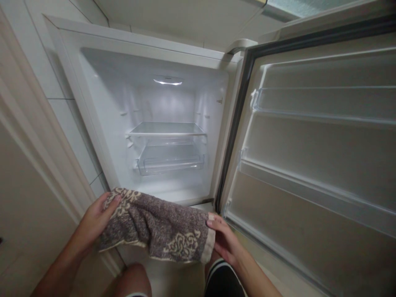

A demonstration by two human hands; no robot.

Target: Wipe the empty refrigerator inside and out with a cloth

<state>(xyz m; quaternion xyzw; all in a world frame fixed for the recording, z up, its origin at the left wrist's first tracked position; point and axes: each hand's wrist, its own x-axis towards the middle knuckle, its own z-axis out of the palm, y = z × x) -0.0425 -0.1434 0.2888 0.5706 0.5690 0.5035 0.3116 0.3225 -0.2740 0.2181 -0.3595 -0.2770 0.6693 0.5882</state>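
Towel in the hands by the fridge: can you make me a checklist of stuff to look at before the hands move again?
1. Fridge door open: ok, it's swung wide.
2. Fridge light on: ok, it's glowing.
3. Left hand holding the towel: ok, at one end.
4. Right hand holding it too: ok, at the other end.
5. Towel stretched flat: not ok, it's creased in the middle.
6. Towel dry: cannot tell.

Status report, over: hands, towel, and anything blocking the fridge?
Left hand and right hand gripping opposite ends of towel. Towel creased, stretched between them before open fridge. Fridge door swung aside, not blocking the opening.
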